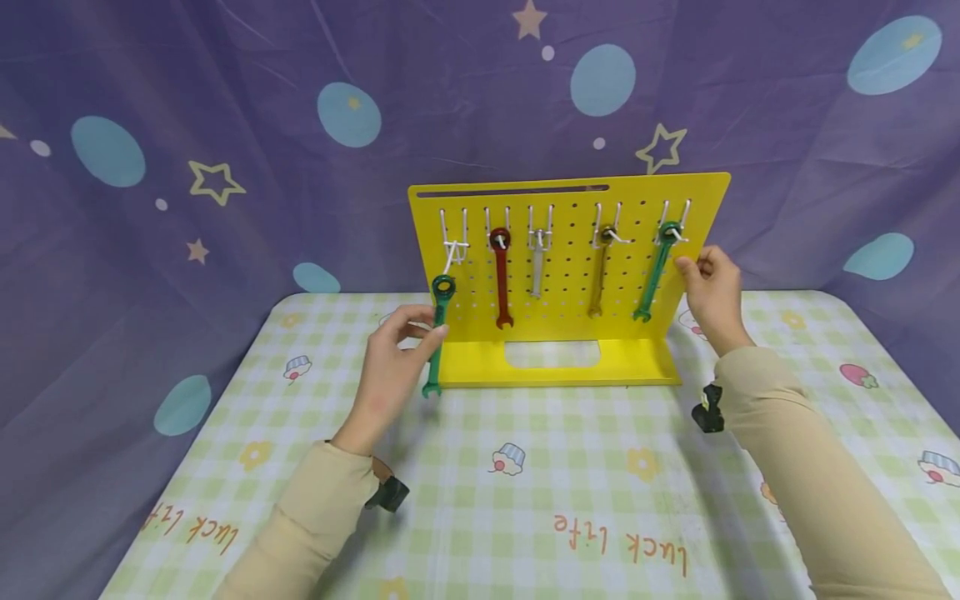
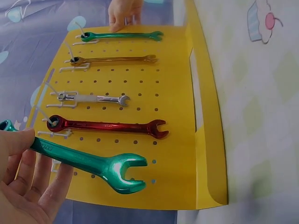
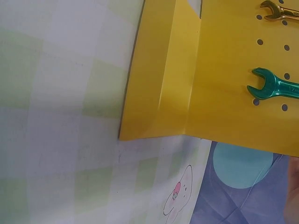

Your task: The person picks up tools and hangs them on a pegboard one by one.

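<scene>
My left hand (image 1: 397,354) pinches a green combination wrench (image 1: 438,321) between thumb and fingers, ring end up and open jaw down. The wrench's ring is right at the tip of the leftmost white hook (image 1: 450,258) on a yellow pegboard (image 1: 558,292). In the left wrist view the held wrench (image 2: 86,161) crosses in front of the board. At the board's right edge, my right hand (image 1: 716,296) grips the edge between thumb and fingers. Near it hangs a second green wrench (image 1: 655,275). Only a sliver of the right hand (image 3: 292,186) shows in the right wrist view.
Between the green wrenches, a red wrench (image 1: 502,283), a small silver wrench (image 1: 537,267) and a gold wrench (image 1: 600,275) hang on white hooks. The board's folded base (image 1: 555,377) stands on a checkered tablecloth (image 1: 570,450). A purple patterned curtain (image 1: 480,100) is behind it.
</scene>
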Available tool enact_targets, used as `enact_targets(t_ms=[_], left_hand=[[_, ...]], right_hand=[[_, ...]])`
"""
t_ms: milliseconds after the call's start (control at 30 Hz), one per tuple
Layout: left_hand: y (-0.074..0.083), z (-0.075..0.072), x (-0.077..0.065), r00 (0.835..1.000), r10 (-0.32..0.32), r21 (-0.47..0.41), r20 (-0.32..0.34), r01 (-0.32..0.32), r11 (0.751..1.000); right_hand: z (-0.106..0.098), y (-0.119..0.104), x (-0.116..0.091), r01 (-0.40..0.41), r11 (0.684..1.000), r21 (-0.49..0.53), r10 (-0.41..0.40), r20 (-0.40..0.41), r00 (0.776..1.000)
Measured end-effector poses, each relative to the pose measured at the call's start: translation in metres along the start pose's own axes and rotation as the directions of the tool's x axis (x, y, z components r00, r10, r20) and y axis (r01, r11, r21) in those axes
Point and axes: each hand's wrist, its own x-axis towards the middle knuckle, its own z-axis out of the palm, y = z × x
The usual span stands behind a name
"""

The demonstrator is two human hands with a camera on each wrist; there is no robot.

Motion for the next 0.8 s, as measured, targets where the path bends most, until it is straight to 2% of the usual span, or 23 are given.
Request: enact_targets(t_ms=[400, 800], left_hand=[[0.000, 0.005, 0.016, 1.000, 0.017, -0.002, -0.007, -0.017, 1.000], [-0.003, 0.007, 0.029, 0.999, 0.034, 0.025, -0.017, -0.033, 0.999]], right_hand=[[0.000, -0.002, -0.002, -0.024, 1.000, 0.002, 0.024, 0.008, 1.000], [-0.001, -0.001, -0.002, -0.007, 1.000, -0.001, 0.007, 0.002, 1.000]])
